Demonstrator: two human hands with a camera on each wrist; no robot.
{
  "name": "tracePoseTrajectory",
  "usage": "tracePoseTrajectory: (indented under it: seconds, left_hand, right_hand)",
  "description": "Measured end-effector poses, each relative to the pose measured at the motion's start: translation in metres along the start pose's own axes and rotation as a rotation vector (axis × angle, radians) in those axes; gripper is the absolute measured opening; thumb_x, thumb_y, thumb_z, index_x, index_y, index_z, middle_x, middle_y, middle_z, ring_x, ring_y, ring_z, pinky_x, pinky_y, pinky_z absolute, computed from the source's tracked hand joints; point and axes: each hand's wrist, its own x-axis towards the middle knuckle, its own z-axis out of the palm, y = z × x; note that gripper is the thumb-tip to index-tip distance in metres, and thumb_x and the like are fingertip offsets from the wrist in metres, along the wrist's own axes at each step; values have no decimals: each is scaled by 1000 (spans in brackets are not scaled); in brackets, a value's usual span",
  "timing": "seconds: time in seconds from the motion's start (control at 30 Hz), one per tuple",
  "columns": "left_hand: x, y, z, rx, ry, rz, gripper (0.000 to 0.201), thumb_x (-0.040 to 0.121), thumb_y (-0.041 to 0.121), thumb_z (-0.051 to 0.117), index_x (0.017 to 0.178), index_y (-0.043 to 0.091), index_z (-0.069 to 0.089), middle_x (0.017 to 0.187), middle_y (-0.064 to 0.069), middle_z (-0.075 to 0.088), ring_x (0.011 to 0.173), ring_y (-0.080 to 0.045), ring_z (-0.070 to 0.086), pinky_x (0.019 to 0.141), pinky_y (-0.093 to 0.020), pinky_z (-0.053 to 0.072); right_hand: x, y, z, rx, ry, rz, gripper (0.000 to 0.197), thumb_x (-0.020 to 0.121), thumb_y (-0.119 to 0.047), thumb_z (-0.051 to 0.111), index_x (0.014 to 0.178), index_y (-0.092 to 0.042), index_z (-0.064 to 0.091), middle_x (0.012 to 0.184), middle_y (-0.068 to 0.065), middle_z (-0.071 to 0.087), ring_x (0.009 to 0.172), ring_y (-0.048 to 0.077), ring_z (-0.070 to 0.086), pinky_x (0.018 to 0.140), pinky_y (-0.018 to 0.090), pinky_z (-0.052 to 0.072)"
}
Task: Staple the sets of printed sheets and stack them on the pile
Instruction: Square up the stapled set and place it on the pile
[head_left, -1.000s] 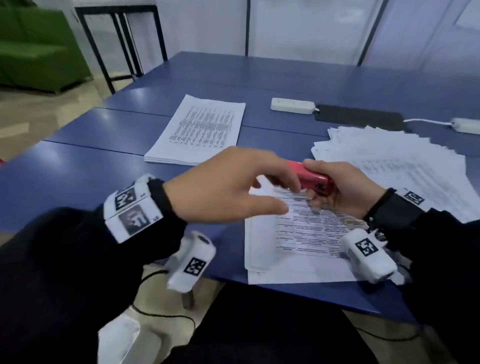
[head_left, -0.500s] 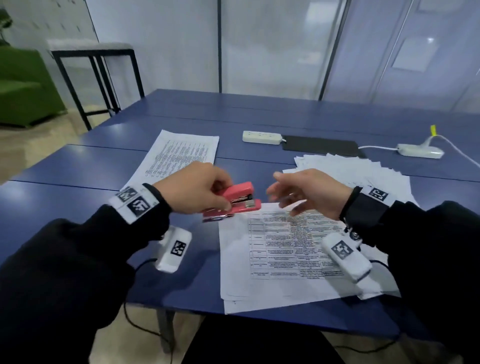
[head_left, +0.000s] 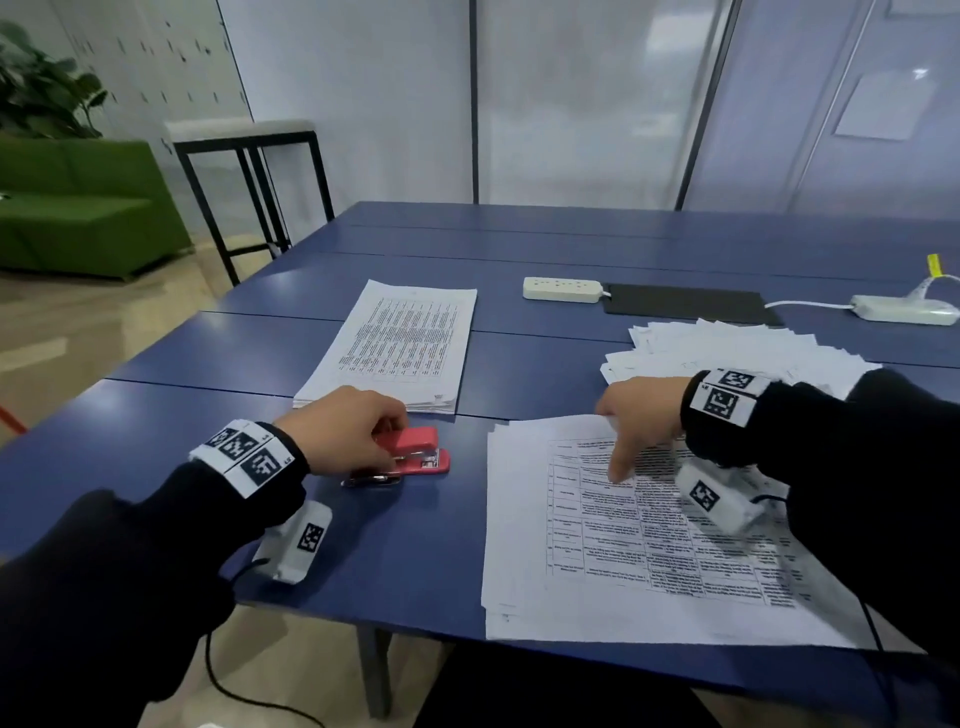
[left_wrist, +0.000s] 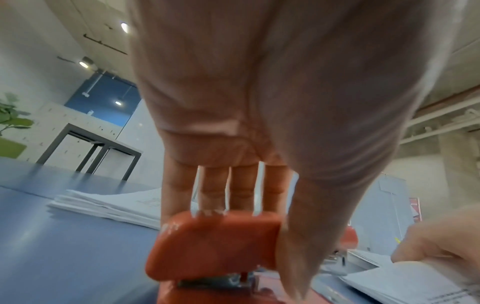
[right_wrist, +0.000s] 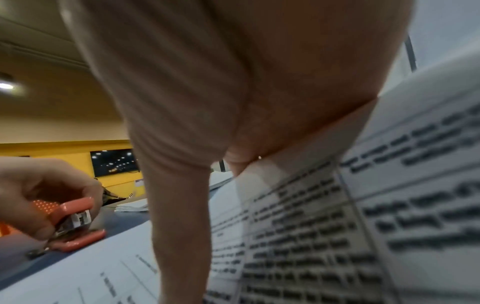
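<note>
A red stapler rests on the blue table, left of the set of printed sheets. My left hand grips the stapler from above, fingers over its top and thumb down its side. My right hand holds the set at its far edge. Its thumb lies on the top page and its fingers curl under the edge, which is lifted in the right wrist view. The neat pile lies beyond the stapler. Fanned loose sheets lie at the back right.
A white power strip and a dark mat lie at the back of the table, with a white adapter and cable far right. A black-framed stool and a green sofa stand off to the left.
The stapler passed from my right hand to my left, which carried it left and down onto the table. My right hand moved onto the set's far edge.
</note>
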Motion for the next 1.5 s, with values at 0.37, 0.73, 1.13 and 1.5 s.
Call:
tracePoseTrajectory:
  seconds: [0.37,0.73,1.13,1.5]
  left_hand:
    - [-12,42,-29,-1126,219,190,65,72,47,88,131,35,65,133,3,66,119,-12,67,99,-34,55]
    - [41,157,-43,-1554,558,294,18,102,7,59,107,3,76,97,-11,78,86,-22,72,80,-38,56]
    - [56,163,-62,-1456,921,245,12,81,11,86,80,13,74,84,-13,74,77,-22,65,79,-42,56]
    - [33,174,-48,-1186,850,343,54,87,48,76,125,21,49,107,26,71,100,9,67,83,-10,51]
  right_hand:
    - [-82,73,-46,1068,354,-208,35,58,-14,94,89,-7,81,100,16,79,85,28,77,77,37,64]
    - [-105,75,-19,1758,940,-261,68,61,-15,90,122,4,66,105,14,78,100,27,75,95,43,60]
    - [-105,56,-22,1746,1032,-331,46,70,-14,84,112,-1,73,112,17,77,107,31,73,106,52,53]
    - [-88,28,-27,1735,975,-344,43,81,-15,79,120,0,70,116,14,76,111,31,72,103,48,55]
